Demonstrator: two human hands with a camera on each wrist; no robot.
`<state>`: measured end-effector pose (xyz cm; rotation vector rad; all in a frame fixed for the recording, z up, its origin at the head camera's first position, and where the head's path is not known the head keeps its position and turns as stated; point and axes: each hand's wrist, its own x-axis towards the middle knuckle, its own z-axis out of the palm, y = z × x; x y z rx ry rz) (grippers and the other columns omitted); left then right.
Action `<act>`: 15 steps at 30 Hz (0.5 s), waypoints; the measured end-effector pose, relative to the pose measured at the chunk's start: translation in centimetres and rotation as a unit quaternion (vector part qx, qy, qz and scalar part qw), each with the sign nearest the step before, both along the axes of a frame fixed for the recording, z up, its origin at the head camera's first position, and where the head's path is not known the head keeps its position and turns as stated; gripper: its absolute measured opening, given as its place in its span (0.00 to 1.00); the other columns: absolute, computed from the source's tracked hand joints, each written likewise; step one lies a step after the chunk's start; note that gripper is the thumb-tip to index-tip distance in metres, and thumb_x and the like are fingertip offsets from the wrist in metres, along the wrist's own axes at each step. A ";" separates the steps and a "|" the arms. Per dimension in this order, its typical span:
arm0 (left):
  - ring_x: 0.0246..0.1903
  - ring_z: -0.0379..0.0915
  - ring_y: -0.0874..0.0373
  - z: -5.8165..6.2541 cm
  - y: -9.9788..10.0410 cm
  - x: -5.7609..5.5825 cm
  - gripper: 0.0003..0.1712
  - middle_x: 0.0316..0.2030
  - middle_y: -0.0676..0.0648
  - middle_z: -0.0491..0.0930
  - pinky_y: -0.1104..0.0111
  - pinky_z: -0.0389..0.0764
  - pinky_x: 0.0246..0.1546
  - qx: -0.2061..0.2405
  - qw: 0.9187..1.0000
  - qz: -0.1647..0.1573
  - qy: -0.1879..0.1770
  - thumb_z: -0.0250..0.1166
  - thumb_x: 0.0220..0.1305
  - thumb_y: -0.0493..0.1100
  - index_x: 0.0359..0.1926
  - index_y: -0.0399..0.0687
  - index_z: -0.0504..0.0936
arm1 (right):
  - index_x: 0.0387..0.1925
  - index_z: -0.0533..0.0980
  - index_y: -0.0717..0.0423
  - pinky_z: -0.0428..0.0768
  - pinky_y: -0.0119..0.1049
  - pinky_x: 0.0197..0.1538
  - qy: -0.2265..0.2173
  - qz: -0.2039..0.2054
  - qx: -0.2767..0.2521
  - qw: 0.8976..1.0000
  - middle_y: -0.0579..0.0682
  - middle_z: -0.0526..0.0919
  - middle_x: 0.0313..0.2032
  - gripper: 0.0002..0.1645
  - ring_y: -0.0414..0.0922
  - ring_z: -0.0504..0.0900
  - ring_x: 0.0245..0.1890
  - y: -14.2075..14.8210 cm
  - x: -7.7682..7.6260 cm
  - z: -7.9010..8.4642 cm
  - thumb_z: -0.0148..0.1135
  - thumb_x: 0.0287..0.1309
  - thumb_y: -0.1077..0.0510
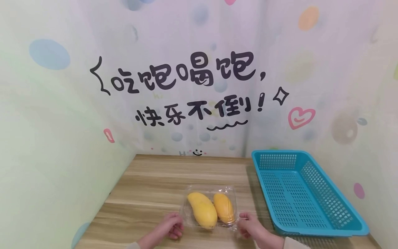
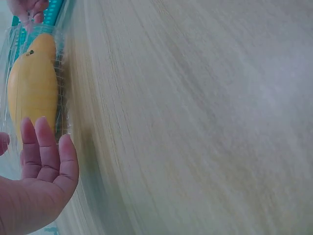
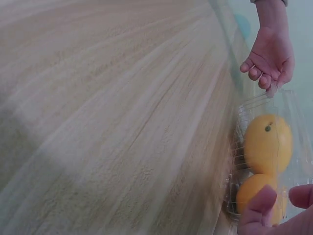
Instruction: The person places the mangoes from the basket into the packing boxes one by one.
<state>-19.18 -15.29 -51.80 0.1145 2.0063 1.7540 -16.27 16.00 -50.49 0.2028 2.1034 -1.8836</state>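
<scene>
Two yellow mangoes, a larger one (image 1: 203, 211) and a smaller one (image 1: 223, 206), lie side by side in a clear plastic container (image 1: 231, 193) on the table. At the container's left edge is my left hand (image 1: 171, 226), its fingers loosely bent and thumb apart from them in the left wrist view. Its fingertips come right to the clear edge in the right wrist view. My right hand (image 1: 250, 226) is at the opposite edge. The right wrist view shows its thumb (image 3: 301, 196) and a finger (image 3: 261, 200) spread beside the smaller mango.
A blue perforated plastic basket (image 1: 335, 207) stands on the right of the wood-grain table (image 1: 149, 193). Behind the table hangs a pale printed wall covering (image 1: 199, 34) with dark lettering, which also runs along both sides.
</scene>
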 end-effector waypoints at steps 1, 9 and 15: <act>0.18 0.73 0.66 0.0 0.0 0.0 0.08 0.23 0.53 0.77 0.77 0.73 0.19 0.004 1.000 0.002 -0.002 0.52 0.60 0.42 0.34 0.40 0.71 | 0.46 0.59 0.72 0.73 0.28 0.25 -0.007 0.015 -0.014 1.000 0.47 0.70 0.21 0.22 0.38 0.70 0.20 0.1 0.0 -0.1 0.51 0.51 0.64; 0.20 0.74 0.65 -0.3 0.0 0.0 0.07 0.24 0.54 0.78 0.75 0.75 0.23 0.021 1.000 0.000 0.000 0.52 0.60 0.41 0.34 0.40 0.71 | 0.42 0.67 0.70 0.82 0.36 0.37 -0.060 0.106 -0.097 0.988 0.51 0.79 0.29 0.14 0.41 0.78 0.28 0.7 -0.1 -0.8 0.44 0.60 0.62; 0.21 0.74 0.66 -0.8 0.0 -0.3 0.04 0.22 0.55 0.78 0.74 0.75 0.24 0.046 0.999 -0.003 -0.002 0.52 0.59 0.38 0.34 0.41 0.70 | 0.44 0.65 0.73 0.82 0.36 0.39 -0.055 0.117 -0.096 0.987 0.50 0.79 0.29 0.15 0.40 0.79 0.29 0.7 -0.3 -0.9 0.42 0.64 0.62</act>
